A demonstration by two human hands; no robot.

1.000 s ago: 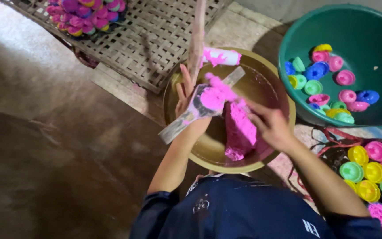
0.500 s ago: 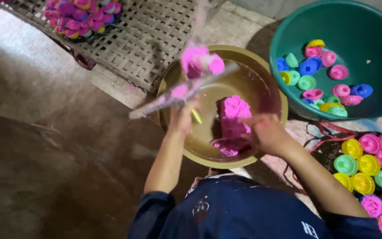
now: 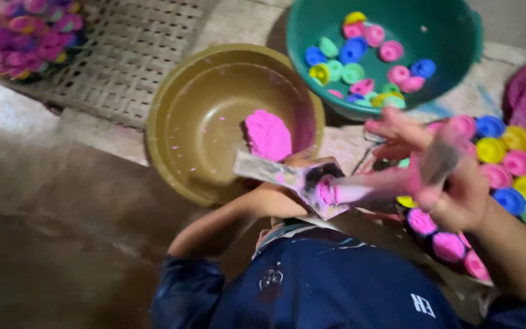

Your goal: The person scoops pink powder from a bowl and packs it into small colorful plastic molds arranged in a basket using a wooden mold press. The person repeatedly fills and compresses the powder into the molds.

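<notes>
My left hand (image 3: 284,198) grips a flat grey mould (image 3: 302,178) just in front of my chest; its round hollow is packed with pink paste (image 3: 326,192). My right hand (image 3: 455,192) is closed around a pink-smeared stick (image 3: 385,183), blurred, whose tip lies against the mould's filled hollow. Behind the mould stands an olive-brown bowl (image 3: 196,122) with a lump of pink paste (image 3: 267,135) against its right wall.
A teal basin (image 3: 452,30) at the back right holds several small coloured cups. At the right a tray of round coloured pieces (image 3: 518,164) lies on the floor. A woven mat (image 3: 129,55) at the back left carries a heap of pink and purple pieces (image 3: 19,33).
Both hands have drawn out of the bowl toward my body and to the right. The mould has come down from above the bowl, and the stick now meets it over the tray's edge.
</notes>
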